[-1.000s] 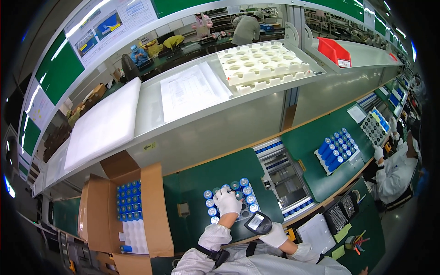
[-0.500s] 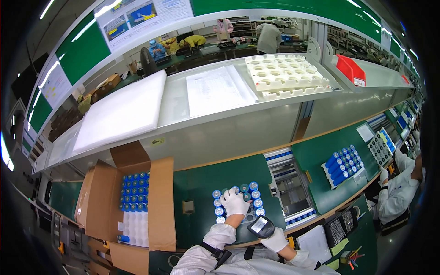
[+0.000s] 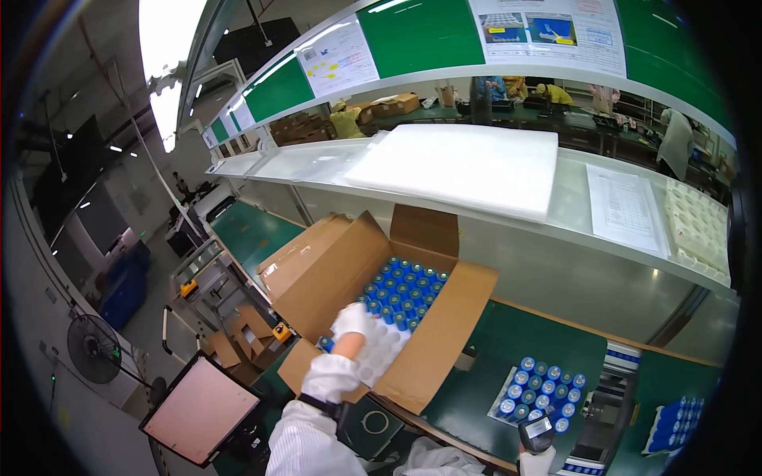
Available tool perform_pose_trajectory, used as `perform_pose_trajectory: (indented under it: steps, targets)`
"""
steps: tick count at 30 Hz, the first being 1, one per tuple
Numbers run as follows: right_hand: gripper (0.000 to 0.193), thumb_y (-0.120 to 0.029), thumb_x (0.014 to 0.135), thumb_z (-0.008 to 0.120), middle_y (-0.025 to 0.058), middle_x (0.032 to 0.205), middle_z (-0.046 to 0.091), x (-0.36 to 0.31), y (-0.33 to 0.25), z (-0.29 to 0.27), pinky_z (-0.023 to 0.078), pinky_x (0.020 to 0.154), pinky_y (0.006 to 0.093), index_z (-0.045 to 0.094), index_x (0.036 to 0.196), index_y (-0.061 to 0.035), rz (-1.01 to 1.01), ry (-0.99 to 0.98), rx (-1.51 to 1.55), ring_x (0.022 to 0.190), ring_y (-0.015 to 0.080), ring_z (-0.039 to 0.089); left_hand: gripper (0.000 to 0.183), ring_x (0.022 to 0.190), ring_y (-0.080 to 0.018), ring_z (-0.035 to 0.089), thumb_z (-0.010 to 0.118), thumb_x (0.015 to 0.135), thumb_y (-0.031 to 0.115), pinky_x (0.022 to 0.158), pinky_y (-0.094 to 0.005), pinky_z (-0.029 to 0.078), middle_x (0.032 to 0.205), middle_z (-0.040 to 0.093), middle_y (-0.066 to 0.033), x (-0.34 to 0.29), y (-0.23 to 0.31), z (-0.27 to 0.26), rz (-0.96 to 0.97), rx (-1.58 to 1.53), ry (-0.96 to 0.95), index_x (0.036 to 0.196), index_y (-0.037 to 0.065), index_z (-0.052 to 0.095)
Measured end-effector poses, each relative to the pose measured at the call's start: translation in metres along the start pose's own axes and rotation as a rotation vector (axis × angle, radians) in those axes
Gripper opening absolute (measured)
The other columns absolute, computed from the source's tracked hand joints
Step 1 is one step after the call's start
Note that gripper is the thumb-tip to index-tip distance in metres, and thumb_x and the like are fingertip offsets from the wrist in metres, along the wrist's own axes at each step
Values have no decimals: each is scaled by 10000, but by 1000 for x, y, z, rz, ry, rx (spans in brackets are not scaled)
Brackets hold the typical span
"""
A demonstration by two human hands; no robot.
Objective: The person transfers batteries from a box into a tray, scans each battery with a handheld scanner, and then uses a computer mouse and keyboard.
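My left hand (image 3: 353, 320), in a white glove, reaches into an open cardboard box (image 3: 456, 333) at the near corner of its rows of blue cylindrical battery cells (image 3: 399, 293). Its fingers are partly hidden, so whether a cell is in them does not show. Beside it, one blue cell (image 3: 326, 343) lies tipped in the box's left corner. White round-pocketed packing (image 3: 381, 355) shows below the rows. My right hand (image 3: 536, 462), also gloved, is closed round a dark handheld scanner (image 3: 537, 433) with a small screen, just in front of a tray of upright blue cells (image 3: 546, 390).
A conveyor (image 3: 601, 404) runs right of the green bench mat (image 3: 468, 397), with another group of blue cells (image 3: 675, 426) beyond. The shelf above bears white foam sheets (image 3: 460, 166), papers (image 3: 623, 205) and a cream tray (image 3: 698, 222). A tilted monitor (image 3: 202, 408) and a fan (image 3: 94, 349) stand left.
The view has swung left. My left hand has gone from the cells on the tray to the cells in the cardboard box. My right hand still holds the scanner near the tray.
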State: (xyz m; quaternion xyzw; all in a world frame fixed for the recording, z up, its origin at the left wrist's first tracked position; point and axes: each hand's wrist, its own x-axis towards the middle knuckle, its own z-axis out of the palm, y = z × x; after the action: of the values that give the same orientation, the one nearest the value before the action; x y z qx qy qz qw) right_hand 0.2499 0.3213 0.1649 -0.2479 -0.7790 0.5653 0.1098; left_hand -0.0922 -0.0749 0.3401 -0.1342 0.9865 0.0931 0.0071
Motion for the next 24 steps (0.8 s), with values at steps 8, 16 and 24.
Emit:
perform_pose_trajectory:
  steps: [8,16,24]
  targets:
    - [382,-157,653,768,145,820,687,10,-68,28,532,701,369,657,958,45,-13,-84,-36,737,220,652,281,1098,-299,677,641,862,244,859,-430,547,1182,705,-104,69,-161,85,-44,430,-132,1096,135,752]
    - [388,-69,661,822,102,905,731,14,-35,48,564,718,337,689,1021,-14,-180,-49,-84,809,189,711,343,1119,-291,656,640,888,255,887,-401,539,1218,663,-121,79,-162,95,-27,574,-63,1176,76,681]
    - [331,-58,661,808,90,860,739,13,-44,40,563,679,338,708,973,-14,-158,-58,-107,779,193,722,428,1107,-373,638,818,723,141,951,-409,518,1226,628,-187,45,-160,46,0,204,-65,1097,31,643]
